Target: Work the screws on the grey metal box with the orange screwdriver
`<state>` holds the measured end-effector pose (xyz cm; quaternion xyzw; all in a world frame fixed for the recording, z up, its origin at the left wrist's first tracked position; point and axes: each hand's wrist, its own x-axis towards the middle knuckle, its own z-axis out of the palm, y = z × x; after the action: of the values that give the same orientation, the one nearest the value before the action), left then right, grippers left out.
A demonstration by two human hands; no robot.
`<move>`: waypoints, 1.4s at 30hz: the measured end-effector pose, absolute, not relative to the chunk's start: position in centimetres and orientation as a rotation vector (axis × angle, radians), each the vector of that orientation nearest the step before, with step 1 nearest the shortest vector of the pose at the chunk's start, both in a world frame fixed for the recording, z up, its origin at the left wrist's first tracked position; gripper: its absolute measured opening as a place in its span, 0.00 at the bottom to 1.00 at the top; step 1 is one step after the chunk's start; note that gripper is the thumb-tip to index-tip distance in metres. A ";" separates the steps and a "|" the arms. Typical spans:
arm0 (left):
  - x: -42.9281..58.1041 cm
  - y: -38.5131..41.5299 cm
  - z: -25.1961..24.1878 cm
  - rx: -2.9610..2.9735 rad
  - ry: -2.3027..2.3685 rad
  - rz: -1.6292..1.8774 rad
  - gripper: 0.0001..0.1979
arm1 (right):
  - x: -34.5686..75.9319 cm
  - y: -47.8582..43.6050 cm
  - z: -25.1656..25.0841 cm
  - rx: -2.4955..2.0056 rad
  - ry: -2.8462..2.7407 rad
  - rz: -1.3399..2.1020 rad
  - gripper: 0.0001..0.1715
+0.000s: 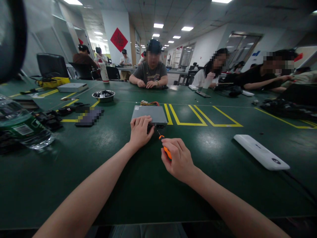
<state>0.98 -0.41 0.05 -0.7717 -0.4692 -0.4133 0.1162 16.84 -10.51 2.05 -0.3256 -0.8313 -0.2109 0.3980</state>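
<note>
A grey metal computer power supply (157, 113) lies flat on the green table, a bundle of coloured wires (150, 103) at its far side. Its near face shows a dark power socket. My left hand (140, 132) grips its near left part, fingers over the top and thumb at the front edge. In my right hand (178, 159), closed around the handle, is an orange and black screwdriver (167, 152). The thin shaft points up and left to the near face of the power supply, close to my left thumb. Whether the tip touches a screw is too small to tell.
A water bottle (23, 124) stands at left near a dark phone-like slab (89, 117). Beyond is a metal bowl (103, 96) with small parts. A white power bank (260, 151) with a cable lies right. Several people sit around the table; one person (153, 72) faces me.
</note>
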 end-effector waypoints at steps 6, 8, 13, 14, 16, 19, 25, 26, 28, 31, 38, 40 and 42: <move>0.9 -0.4 0.0 -2.272 -1.375 -1.207 0.12 | 17.3 -10.5 2.1 -0.939 -2.029 -0.448 0.19; 0.9 -0.4 0.0 -2.270 -1.372 -1.208 0.12 | 17.5 -10.5 2.3 -0.978 -2.018 -0.422 0.17; 0.9 -0.3 -0.1 -2.266 -1.361 -1.211 0.12 | 17.4 -10.5 2.3 -0.901 -2.007 -0.401 0.19; 0.9 -0.3 0.0 -2.267 -1.364 -1.210 0.12 | 17.4 -10.5 2.3 -0.885 -2.001 -0.411 0.20; 0.9 -0.3 0.0 -2.265 -1.370 -1.209 0.12 | 17.4 -10.4 2.4 -0.888 -1.990 -0.437 0.19; 1.0 -0.3 0.0 -2.256 -1.377 -1.205 0.12 | 17.4 -10.3 2.4 -0.954 -1.982 -0.474 0.14; 1.0 -0.2 -0.1 -2.251 -1.370 -1.205 0.11 | 17.2 -10.2 2.4 -0.867 -2.040 -0.509 0.16; 0.9 -0.2 -0.2 -2.253 -1.369 -1.201 0.11 | 17.2 -10.2 2.3 -0.844 -2.048 -0.479 0.18; 0.9 -0.2 -0.2 -2.256 -1.368 -1.197 0.11 | 17.0 -10.2 2.3 -0.823 -2.065 -0.420 0.20; 0.9 -0.2 -0.2 -2.259 -1.363 -1.212 0.11 | 17.0 -10.3 2.5 -0.867 -2.067 -0.445 0.14; 1.0 -0.2 -0.1 -2.242 -1.356 -1.220 0.11 | 17.1 -10.3 2.3 -0.810 -2.006 -0.397 0.20; 1.0 -0.3 -0.1 -2.241 -1.348 -1.218 0.11 | 17.1 -10.3 2.1 -0.784 -2.003 -0.342 0.23; 1.0 -0.3 -0.1 -2.242 -1.344 -1.212 0.11 | 17.0 -10.2 2.1 -0.787 -2.030 -0.330 0.22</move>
<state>0.96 -0.31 -0.08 -0.7716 -0.4625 -0.4170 0.1298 17.02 -10.22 2.12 -0.3186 -0.8219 -0.1337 0.4529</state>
